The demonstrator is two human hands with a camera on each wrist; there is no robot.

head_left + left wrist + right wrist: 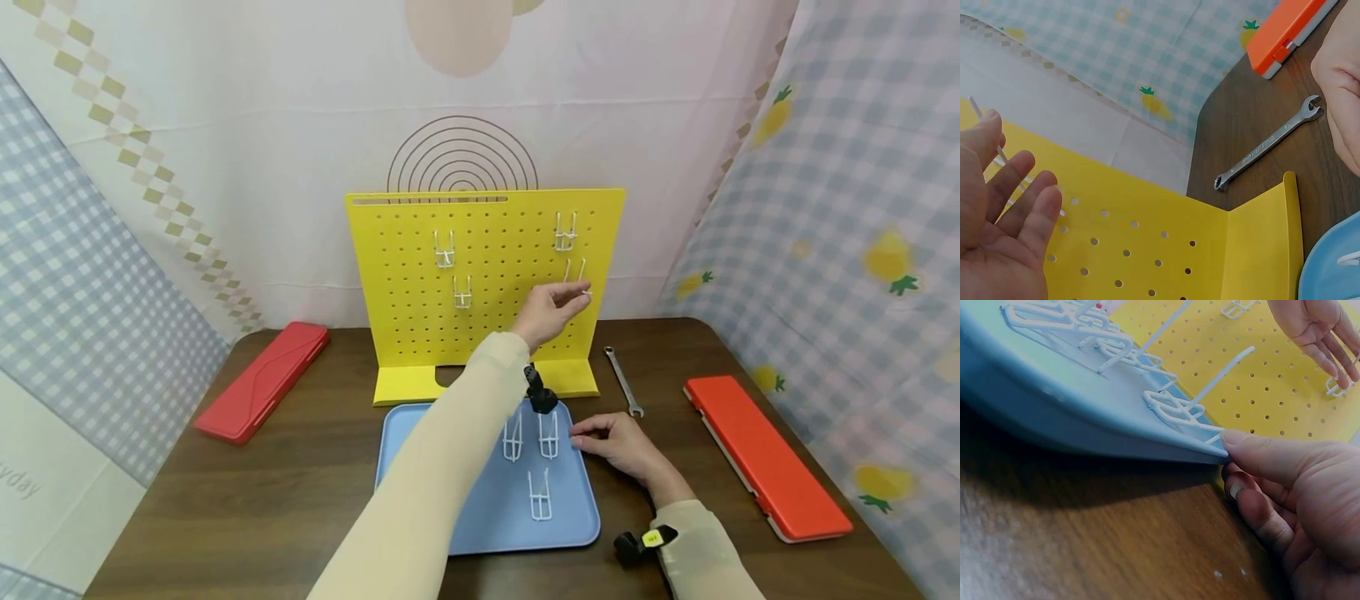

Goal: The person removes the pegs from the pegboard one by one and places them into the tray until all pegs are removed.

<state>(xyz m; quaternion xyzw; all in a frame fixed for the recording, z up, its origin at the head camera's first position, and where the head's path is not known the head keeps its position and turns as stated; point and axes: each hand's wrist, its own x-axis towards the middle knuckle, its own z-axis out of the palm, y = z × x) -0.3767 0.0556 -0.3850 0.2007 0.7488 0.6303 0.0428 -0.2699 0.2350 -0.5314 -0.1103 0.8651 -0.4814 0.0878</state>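
Note:
A yellow pegboard (510,321) stands upright at the back of the table, with several white wire hooks on it. My left hand (551,310) is at the board's right side, its thumb and fingers pinching a white wire hook (582,268), partly hidden by the hand. Another hook (566,240) hangs just above. At the blue tray (487,533), my right hand (622,450) pinches the right rim, thumb on top and fingers below. Several loose wire hooks lie in the tray, one nearer the front (540,504); my left forearm covers the tray's middle.
A steel wrench (624,383) lies to the right of the board. Farther right rests an orange-red case (765,458), and a red case (266,379) sits at the left. Patterned cloth (300,150) encloses the table's back and sides.

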